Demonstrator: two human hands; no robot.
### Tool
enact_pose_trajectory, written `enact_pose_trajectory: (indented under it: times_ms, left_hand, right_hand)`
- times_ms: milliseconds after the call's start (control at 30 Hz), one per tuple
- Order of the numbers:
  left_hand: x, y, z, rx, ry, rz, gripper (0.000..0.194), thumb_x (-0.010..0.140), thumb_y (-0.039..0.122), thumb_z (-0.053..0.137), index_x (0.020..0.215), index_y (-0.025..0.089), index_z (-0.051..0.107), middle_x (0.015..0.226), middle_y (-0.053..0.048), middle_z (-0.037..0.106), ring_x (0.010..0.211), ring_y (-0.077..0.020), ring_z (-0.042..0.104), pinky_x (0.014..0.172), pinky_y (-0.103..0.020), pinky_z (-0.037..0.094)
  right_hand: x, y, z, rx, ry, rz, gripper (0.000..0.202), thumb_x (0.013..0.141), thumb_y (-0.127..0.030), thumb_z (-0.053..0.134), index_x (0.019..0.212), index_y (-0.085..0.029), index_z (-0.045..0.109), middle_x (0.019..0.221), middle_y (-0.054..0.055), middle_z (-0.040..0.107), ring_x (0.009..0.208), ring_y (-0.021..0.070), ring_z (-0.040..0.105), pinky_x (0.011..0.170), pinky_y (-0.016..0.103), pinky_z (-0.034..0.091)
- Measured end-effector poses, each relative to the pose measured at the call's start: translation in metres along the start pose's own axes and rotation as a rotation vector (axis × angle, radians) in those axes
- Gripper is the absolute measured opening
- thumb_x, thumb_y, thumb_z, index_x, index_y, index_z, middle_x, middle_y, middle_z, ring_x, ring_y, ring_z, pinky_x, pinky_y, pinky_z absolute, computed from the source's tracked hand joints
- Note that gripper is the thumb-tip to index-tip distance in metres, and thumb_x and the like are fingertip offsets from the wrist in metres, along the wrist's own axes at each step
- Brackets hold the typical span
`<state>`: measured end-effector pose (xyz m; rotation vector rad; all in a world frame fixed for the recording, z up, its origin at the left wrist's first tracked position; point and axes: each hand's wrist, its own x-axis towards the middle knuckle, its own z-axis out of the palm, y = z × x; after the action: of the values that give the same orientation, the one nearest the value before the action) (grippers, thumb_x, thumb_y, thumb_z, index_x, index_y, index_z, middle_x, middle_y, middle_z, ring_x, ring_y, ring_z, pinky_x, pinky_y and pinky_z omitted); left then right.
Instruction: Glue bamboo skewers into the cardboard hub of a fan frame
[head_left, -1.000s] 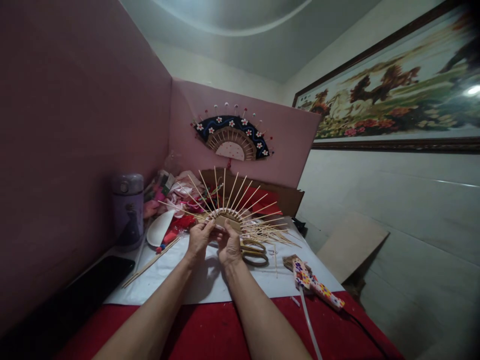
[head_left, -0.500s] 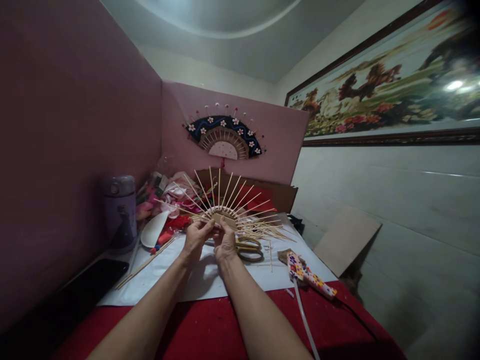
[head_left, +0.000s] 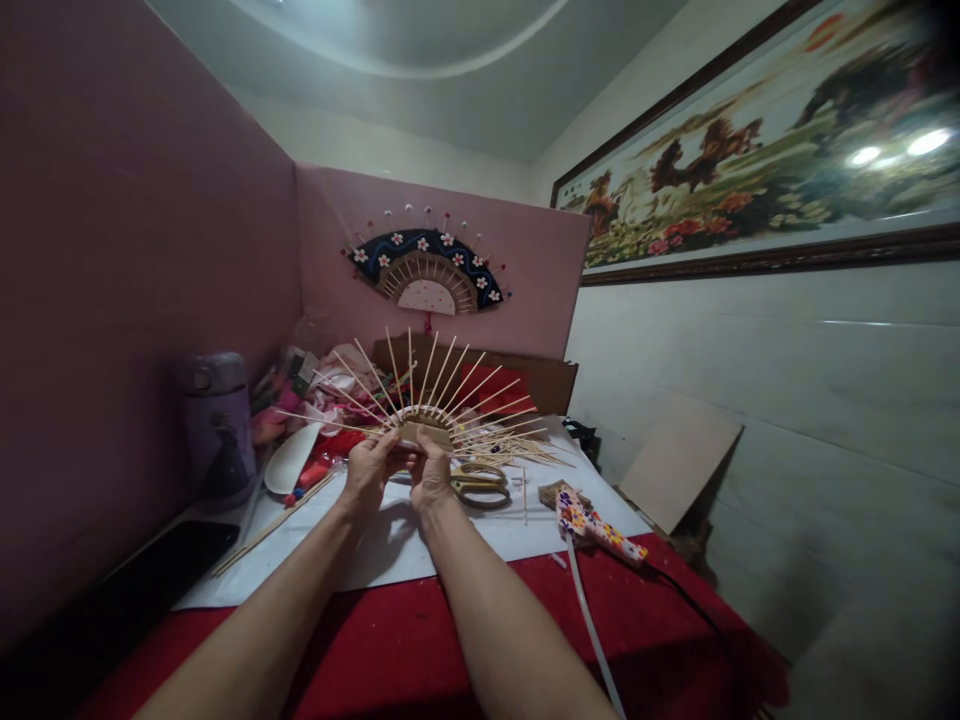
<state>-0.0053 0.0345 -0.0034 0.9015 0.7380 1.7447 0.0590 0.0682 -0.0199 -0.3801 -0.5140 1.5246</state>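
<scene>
Between my two hands is a fan frame (head_left: 425,433): a cardboard half-round base with several thin wooden sticks spread out from its curved edge. My left hand (head_left: 369,472) is closed on its lower left corner, thumb on the near face. My right hand (head_left: 433,474) grips the bottom edge close by, thumb pressed on the cardboard. The fingers behind the base are partly hidden. Just right of my right hand lie scissors (head_left: 484,487) with gold-coloured handles. Loose wooden sticks (head_left: 536,450) are piled behind them.
A flower-patterned glue gun (head_left: 600,527) with a glue stick and cord lies on the right. To the left are a purple bottle (head_left: 217,425), a white scoop-shaped dish (head_left: 291,460) and a dark phone (head_left: 191,545). A finished fan (head_left: 425,270) hangs on the pink board (head_left: 540,270).
The whole view has shifted, so everything sits slightly further left in the picture. Both hands keep their hold on the fan frame, which looks tilted a little differently.
</scene>
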Motion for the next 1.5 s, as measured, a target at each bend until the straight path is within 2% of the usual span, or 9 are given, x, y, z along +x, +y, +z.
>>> enact_pose_trajectory:
  times_ms: [133,367,467,567,667,767,1067,1200,1500]
  left_hand:
    - [-0.001,0.001,0.001,-0.024,0.016,0.013,0.011,0.062,0.018,0.065,0.06,0.011,0.056,0.05,-0.005,0.065,0.044,-0.0138,0.06,0.045,-0.022,0.049]
    - [0.0,-0.002,0.001,-0.047,0.033,0.012,0.009,0.063,0.016,0.062,0.06,0.012,0.055,0.05,-0.005,0.065,0.044,-0.0138,0.061,0.046,-0.021,0.049]
    - [0.0,-0.001,0.0,-0.056,0.016,0.009,0.01,0.063,0.018,0.064,0.063,0.012,0.056,0.051,-0.005,0.065,0.046,-0.0147,0.062,0.046,-0.022,0.049]
    - [0.0,0.002,-0.001,-0.06,0.003,0.006,0.016,0.06,0.019,0.068,0.07,0.011,0.058,0.054,-0.004,0.065,0.048,-0.0161,0.063,0.046,-0.024,0.049]
    - [0.0,0.004,-0.001,-0.066,0.03,0.017,0.02,0.058,0.018,0.071,0.071,0.011,0.058,0.054,-0.003,0.065,0.046,-0.016,0.062,0.044,-0.024,0.049]
    - [0.0,0.005,-0.001,-0.085,0.057,0.043,0.019,0.057,0.017,0.07,0.07,0.011,0.057,0.053,-0.002,0.064,0.047,-0.0151,0.062,0.046,-0.024,0.05]
    - [0.003,0.013,-0.003,-0.16,0.144,0.133,0.022,0.057,0.02,0.072,0.071,0.012,0.056,0.057,0.003,0.063,0.05,-0.0103,0.061,0.05,-0.021,0.051]
    - [0.003,0.013,-0.003,-0.17,0.161,0.151,0.025,0.056,0.023,0.073,0.072,0.012,0.057,0.058,0.002,0.062,0.05,-0.0106,0.06,0.05,-0.021,0.05]
    - [0.004,0.013,-0.003,-0.161,0.157,0.16,0.025,0.055,0.025,0.073,0.069,0.012,0.057,0.056,0.003,0.061,0.05,-0.0109,0.06,0.051,-0.023,0.051]
  right_hand:
    - [-0.002,-0.002,0.002,0.012,0.009,0.006,0.033,0.052,-0.024,0.074,0.079,-0.012,0.059,0.058,-0.003,0.06,0.043,0.0045,0.048,0.037,0.014,0.034]
    - [-0.001,0.0,0.0,0.003,0.01,0.004,0.029,0.053,-0.024,0.073,0.074,-0.012,0.059,0.058,-0.004,0.061,0.044,0.0045,0.049,0.038,0.014,0.034]
    - [-0.002,0.001,0.001,-0.001,0.011,-0.018,0.033,0.052,-0.024,0.074,0.08,-0.013,0.06,0.065,-0.002,0.064,0.047,0.0056,0.052,0.039,0.015,0.034]
    - [-0.003,0.001,0.002,-0.002,0.011,-0.034,0.038,0.051,-0.025,0.074,0.084,-0.014,0.06,0.072,-0.001,0.067,0.055,0.0079,0.057,0.045,0.017,0.04]
    - [-0.002,0.002,0.002,-0.02,0.001,-0.038,0.04,0.05,-0.025,0.074,0.086,-0.015,0.06,0.072,-0.001,0.067,0.058,0.0101,0.059,0.05,0.02,0.044]
    - [0.001,0.003,0.001,-0.057,-0.004,-0.054,0.037,0.049,-0.024,0.074,0.082,-0.015,0.06,0.069,-0.001,0.066,0.058,0.0101,0.058,0.048,0.019,0.041]
    - [-0.003,-0.007,-0.001,-0.163,0.059,-0.216,0.021,0.062,-0.033,0.066,0.074,-0.017,0.058,0.063,-0.004,0.06,0.053,0.0065,0.051,0.046,0.016,0.036]
    - [-0.004,-0.012,0.002,-0.225,0.146,-0.292,0.021,0.065,-0.036,0.065,0.068,-0.017,0.055,0.056,-0.005,0.055,0.049,0.0066,0.048,0.045,0.017,0.035]
    - [-0.003,-0.012,0.002,-0.243,0.176,-0.302,0.023,0.065,-0.036,0.065,0.064,-0.017,0.052,0.054,-0.005,0.053,0.048,0.0067,0.045,0.044,0.017,0.033]
